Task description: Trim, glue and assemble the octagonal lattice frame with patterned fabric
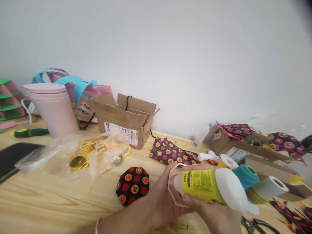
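My left hand (163, 198) is closed on a thin white octagonal piece (172, 192), its edge standing out past the fingers. In my right hand (215, 213) is a glue bottle (201, 184) with a yellow label, tipped on its side. The bottle's narrow end points left, at the octagonal piece; its very tip is hidden by my hands. Left of my left hand, an octagonal fabric-covered piece (133, 185) with a flower pattern lies flat on the wooden table (60, 204).
Behind my hands lies patterned fabric (168, 152). Thread spools (246, 176), pliers (258, 225) and a cardboard box with fabric (220, 143) are on the right. A plastic bag with yellow cord (60, 156), an open carton (122, 122) and a pink bin (55, 110) stand left.
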`<state>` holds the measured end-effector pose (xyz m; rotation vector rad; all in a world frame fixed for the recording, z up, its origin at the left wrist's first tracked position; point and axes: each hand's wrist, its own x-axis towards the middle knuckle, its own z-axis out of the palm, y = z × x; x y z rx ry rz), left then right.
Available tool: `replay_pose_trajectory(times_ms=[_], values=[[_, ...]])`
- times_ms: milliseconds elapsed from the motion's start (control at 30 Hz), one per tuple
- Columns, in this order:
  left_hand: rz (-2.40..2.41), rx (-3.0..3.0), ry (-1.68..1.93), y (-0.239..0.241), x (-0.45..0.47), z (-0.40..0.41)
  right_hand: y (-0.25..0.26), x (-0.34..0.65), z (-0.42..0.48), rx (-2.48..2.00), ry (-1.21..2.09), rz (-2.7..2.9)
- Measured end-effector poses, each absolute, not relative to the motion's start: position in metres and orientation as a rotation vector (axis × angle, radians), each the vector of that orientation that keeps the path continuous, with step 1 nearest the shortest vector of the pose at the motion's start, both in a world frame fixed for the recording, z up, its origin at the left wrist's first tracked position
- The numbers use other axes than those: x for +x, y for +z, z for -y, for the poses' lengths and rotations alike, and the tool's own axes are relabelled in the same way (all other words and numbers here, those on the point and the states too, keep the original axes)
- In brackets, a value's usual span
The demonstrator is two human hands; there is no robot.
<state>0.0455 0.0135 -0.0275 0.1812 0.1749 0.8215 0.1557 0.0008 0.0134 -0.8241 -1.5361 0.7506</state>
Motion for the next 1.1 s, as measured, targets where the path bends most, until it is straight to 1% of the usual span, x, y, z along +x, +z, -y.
replay_pose_trajectory(times_ms=[200,300,433,567,700,833,933,1100], values=[[-0.284,0.164,0.852,-0.022,0.045,-0.012,0.014,0.162,-0.009,-0.997,0.536,1.413],[-0.289,0.156,0.837,-0.018,0.044,-0.011,0.013,0.164,-0.009,-1.060,0.520,1.305],[-0.262,0.158,0.866,-0.014,0.040,-0.013,0.020,0.169,-0.011,-0.997,0.507,1.162],[-0.261,0.168,0.899,-0.014,0.035,-0.014,0.031,0.180,-0.019,-0.874,0.468,1.172],[-0.238,0.166,0.910,-0.017,0.031,-0.015,0.036,0.194,-0.026,-0.883,0.515,1.281],[-0.241,0.179,0.907,-0.017,0.032,-0.017,0.029,0.200,-0.026,-0.879,0.526,1.397],[-0.277,0.179,0.900,-0.016,0.034,-0.018,0.020,0.201,-0.024,-0.929,0.487,1.328],[-0.292,0.171,0.896,-0.019,0.037,-0.019,0.005,0.202,-0.022,-1.003,0.604,1.236]])
